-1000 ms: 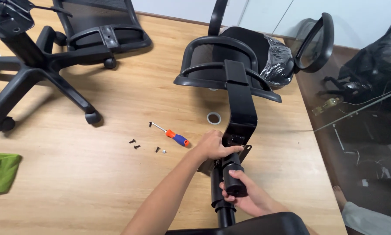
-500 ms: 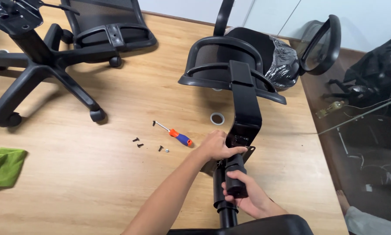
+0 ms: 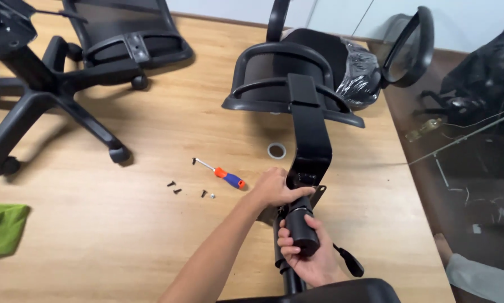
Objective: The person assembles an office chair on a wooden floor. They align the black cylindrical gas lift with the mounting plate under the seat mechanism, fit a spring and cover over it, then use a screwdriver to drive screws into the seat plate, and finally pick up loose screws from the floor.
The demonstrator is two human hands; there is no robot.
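**A:** What is the right hand [image 3: 308, 255] holding?

**B:** It is wrapped tight around a black knob [image 3: 302, 229], near the bottom of the picture.

**A:** And the left hand [image 3: 275, 188]?

**B:** It is clenched on the lower end of the black chair back bracket [image 3: 311, 143], just above the knob. The bracket runs far up to the chair backrest [image 3: 274, 73], which lies on the wooden floor [image 3: 123, 224].

**A:** What is close by?

**B:** Left of the hands lies a screwdriver [image 3: 221, 173] with an orange and blue handle. A few small screws [image 3: 174, 187] lie near it. A little ring of tape [image 3: 276, 150] sits just left of the bracket. A green cloth [image 3: 2, 227] is far left, and a chair base with wheels [image 3: 50, 106] is far away on the left.
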